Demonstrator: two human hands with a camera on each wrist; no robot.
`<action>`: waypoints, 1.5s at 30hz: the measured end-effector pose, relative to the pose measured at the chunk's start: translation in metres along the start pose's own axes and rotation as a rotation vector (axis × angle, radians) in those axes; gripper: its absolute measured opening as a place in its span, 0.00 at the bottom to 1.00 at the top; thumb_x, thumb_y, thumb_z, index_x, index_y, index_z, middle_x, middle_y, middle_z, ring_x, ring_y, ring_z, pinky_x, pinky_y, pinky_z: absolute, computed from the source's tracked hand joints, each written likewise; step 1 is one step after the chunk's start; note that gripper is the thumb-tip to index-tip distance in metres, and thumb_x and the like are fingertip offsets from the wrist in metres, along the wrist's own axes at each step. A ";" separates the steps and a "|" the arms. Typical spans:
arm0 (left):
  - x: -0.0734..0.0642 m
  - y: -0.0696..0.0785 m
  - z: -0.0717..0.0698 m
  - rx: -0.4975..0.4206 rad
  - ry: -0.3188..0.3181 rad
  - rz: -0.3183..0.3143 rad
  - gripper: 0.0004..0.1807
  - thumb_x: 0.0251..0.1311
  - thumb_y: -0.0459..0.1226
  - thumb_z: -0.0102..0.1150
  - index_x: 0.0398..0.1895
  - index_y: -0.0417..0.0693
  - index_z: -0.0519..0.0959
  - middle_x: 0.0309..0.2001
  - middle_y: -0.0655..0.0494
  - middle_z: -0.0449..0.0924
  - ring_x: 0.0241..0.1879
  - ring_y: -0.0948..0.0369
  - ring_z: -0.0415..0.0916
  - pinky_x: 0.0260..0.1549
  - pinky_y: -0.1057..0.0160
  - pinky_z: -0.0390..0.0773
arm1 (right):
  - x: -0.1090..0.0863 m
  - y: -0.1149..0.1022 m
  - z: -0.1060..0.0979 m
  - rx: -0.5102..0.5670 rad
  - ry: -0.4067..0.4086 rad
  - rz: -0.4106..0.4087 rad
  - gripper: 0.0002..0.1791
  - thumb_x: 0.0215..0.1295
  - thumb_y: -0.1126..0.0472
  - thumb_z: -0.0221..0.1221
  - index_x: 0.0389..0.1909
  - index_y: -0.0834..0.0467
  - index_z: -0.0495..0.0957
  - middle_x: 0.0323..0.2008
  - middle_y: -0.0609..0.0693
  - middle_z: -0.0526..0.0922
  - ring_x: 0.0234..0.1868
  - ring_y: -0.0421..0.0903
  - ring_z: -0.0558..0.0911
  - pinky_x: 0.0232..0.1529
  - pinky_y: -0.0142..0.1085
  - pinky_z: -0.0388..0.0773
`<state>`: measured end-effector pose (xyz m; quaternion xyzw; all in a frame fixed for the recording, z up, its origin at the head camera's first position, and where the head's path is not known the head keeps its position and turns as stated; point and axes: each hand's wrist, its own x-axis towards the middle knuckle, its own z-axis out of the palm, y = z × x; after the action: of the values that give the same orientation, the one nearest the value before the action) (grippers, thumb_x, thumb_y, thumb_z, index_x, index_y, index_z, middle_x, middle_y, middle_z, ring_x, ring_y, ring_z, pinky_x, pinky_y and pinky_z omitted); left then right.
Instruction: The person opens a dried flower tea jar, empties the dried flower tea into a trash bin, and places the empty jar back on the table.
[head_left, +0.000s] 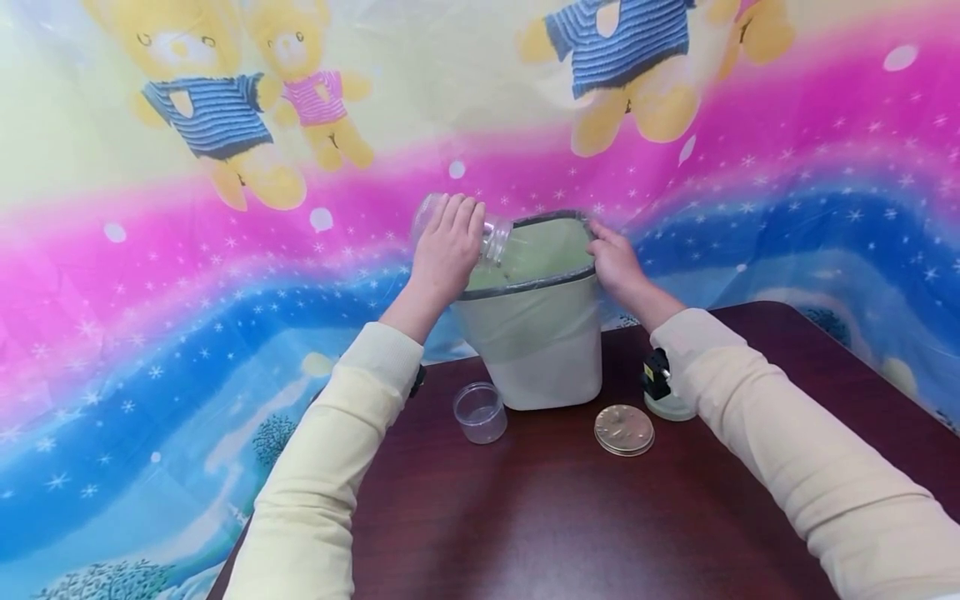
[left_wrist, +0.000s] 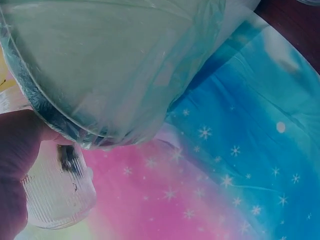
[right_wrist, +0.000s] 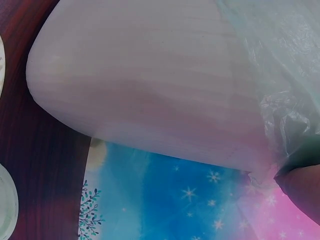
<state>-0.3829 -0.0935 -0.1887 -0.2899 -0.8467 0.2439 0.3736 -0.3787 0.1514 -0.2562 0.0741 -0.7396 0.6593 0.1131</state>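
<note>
A white trash bin (head_left: 547, 350) with a green plastic liner (head_left: 551, 246) folded over its dark rim stands tilted on the table. My left hand (head_left: 448, 250) grips a clear ribbed jar (head_left: 497, 240), which lies on its side with its mouth over the bin's left part. In the left wrist view the ribbed jar (left_wrist: 60, 192) shows below the rim, with a dark patch on it. My right hand (head_left: 618, 260) holds the bin's right rim, thumb over the edge; the right wrist view shows part of this hand (right_wrist: 302, 187) against the liner.
On the dark wooden table (head_left: 600, 525) stand a small clear plastic cup (head_left: 480, 412) left of the bin and a round gold lid (head_left: 624, 429) in front. A pale round item (head_left: 670, 407) sits partly under the right sleeve. A patterned cloth (head_left: 420, 100) hangs behind.
</note>
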 end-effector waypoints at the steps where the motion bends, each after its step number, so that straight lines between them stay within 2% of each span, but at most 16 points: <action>1: 0.000 0.000 0.000 0.012 -0.012 0.006 0.37 0.56 0.31 0.63 0.68 0.34 0.60 0.65 0.40 0.63 0.67 0.47 0.56 0.71 0.54 0.41 | 0.000 0.000 0.000 0.001 -0.001 0.002 0.31 0.72 0.68 0.38 0.75 0.63 0.45 0.76 0.52 0.45 0.75 0.49 0.43 0.71 0.38 0.42; 6: 0.000 0.000 0.000 0.075 -0.073 0.038 0.40 0.58 0.34 0.65 0.71 0.35 0.57 0.68 0.41 0.60 0.70 0.47 0.53 0.70 0.54 0.37 | 0.001 0.002 -0.001 0.007 0.000 0.003 0.31 0.72 0.68 0.38 0.75 0.63 0.45 0.76 0.52 0.45 0.75 0.49 0.43 0.71 0.38 0.42; 12: 0.000 0.000 0.001 0.133 -0.081 0.069 0.36 0.62 0.31 0.60 0.71 0.36 0.57 0.69 0.42 0.59 0.70 0.48 0.52 0.70 0.53 0.40 | 0.000 0.003 -0.002 0.011 -0.001 -0.003 0.31 0.72 0.69 0.37 0.75 0.64 0.45 0.76 0.52 0.45 0.75 0.48 0.42 0.71 0.38 0.42; 18: 0.000 0.000 0.002 0.231 -0.099 0.109 0.37 0.62 0.30 0.59 0.73 0.38 0.56 0.71 0.43 0.58 0.72 0.48 0.50 0.71 0.54 0.38 | 0.000 0.003 -0.001 0.011 0.003 -0.003 0.31 0.72 0.69 0.38 0.75 0.64 0.45 0.76 0.53 0.45 0.75 0.49 0.43 0.71 0.38 0.43; 25: 0.001 -0.002 0.004 0.303 -0.011 0.154 0.32 0.64 0.29 0.55 0.71 0.38 0.59 0.70 0.44 0.60 0.71 0.49 0.51 0.71 0.53 0.38 | 0.001 0.003 -0.001 -0.002 0.004 -0.004 0.32 0.71 0.69 0.38 0.75 0.64 0.45 0.76 0.53 0.45 0.75 0.49 0.43 0.71 0.38 0.42; 32: 0.003 -0.004 0.002 0.406 -0.012 0.229 0.35 0.64 0.31 0.58 0.73 0.39 0.57 0.72 0.45 0.57 0.72 0.49 0.49 0.71 0.54 0.38 | 0.001 0.002 -0.001 -0.012 0.005 -0.003 0.31 0.71 0.68 0.37 0.75 0.64 0.45 0.76 0.53 0.46 0.75 0.49 0.43 0.71 0.38 0.42; 39: 0.004 -0.005 0.003 0.453 0.052 0.288 0.34 0.64 0.31 0.58 0.72 0.40 0.58 0.71 0.46 0.59 0.72 0.50 0.51 0.71 0.55 0.41 | 0.001 0.000 0.000 -0.018 0.015 -0.009 0.31 0.71 0.68 0.38 0.75 0.64 0.47 0.76 0.53 0.47 0.75 0.49 0.44 0.71 0.38 0.43; 45: 0.004 -0.006 0.003 0.513 0.072 0.342 0.36 0.63 0.33 0.59 0.73 0.42 0.57 0.71 0.47 0.59 0.72 0.51 0.51 0.71 0.55 0.41 | 0.001 0.001 0.000 -0.027 0.017 -0.001 0.31 0.71 0.68 0.39 0.75 0.64 0.46 0.76 0.53 0.46 0.75 0.49 0.44 0.71 0.38 0.43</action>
<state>-0.3892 -0.0954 -0.1850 -0.3329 -0.6826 0.4986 0.4178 -0.3802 0.1519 -0.2565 0.0673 -0.7474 0.6498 0.1210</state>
